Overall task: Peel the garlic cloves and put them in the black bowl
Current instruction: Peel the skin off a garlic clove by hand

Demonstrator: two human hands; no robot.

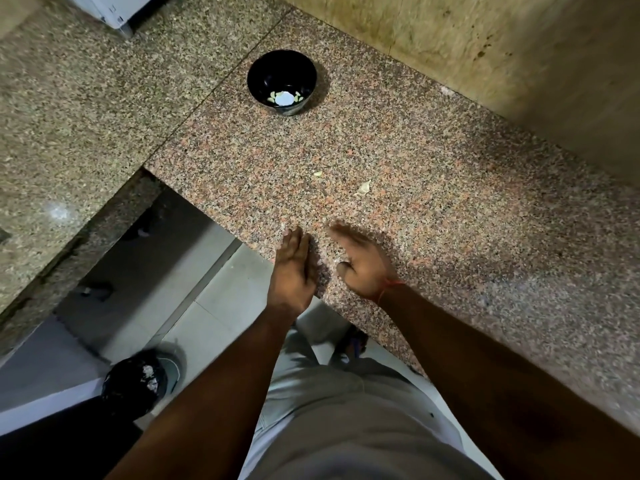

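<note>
the peeling looks nearly done, and by my reading this is the tidy-up: both hands sit low in the middle of the frame at the desk (pixel 433 209) edge, as if sweeping scraps toward each other. the left hand (pixel 294 268) is flat and edge-on to the desk, fingers straight and together, holding nothing. the right hand (pixel 363 265) is blurred; its fingers look loosely spread and empty, thumb tucked under, though small bits beneath it can't be ruled out. the bowl (pixel 281 81) stands upright in the upper middle, well apart from the hands, with a few peeled cloves (pixel 273 96) at its bottom. two pale bits (pixel 363 187) lie on the desk between bowl and hands; skin or clove, i cannot tell. the larger one's long axis runs from lower left to upper right. next, i'd judge, is checking those bits. a bin (pixel 138 379) stands on the floor at lower left.
</note>
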